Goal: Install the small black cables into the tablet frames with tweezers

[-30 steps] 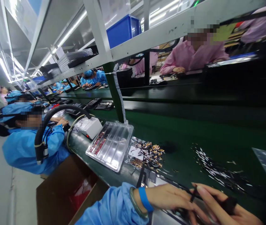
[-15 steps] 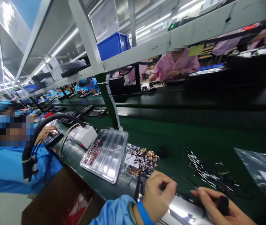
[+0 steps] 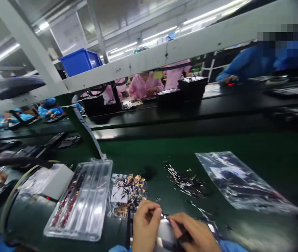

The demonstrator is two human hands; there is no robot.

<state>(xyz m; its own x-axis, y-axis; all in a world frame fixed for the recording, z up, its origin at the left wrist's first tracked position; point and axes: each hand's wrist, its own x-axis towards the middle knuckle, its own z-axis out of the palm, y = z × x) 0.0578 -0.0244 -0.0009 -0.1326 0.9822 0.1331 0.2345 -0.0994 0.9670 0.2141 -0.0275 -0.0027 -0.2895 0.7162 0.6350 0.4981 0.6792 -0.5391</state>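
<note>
right now both hands are down at the near edge of the green bench (image 3: 143, 154), over a shiny flat metal part (image 3: 164, 233). left hand (image 3: 145, 224) is curled, fingertips pinched at the part's top edge; can't tell if there's a small piece between them. right hand (image 3: 193, 235) is closed around a thin dark tool (image 3: 184, 238), tip aimed at the same spot. frame is blurred, so the contact point isn't clear.

risks as i see it: the part sits right at the bench edge, so a hard push with the tool could slide it off. loose connector bits (image 3: 130, 190) lie just beside the left hand, with dark slivers (image 3: 185, 182) further back, so a wrist sweep could scatter them. clear tray (image 3: 82, 201) and plastic bag (image 3: 239, 183) are off to the sides.
</note>
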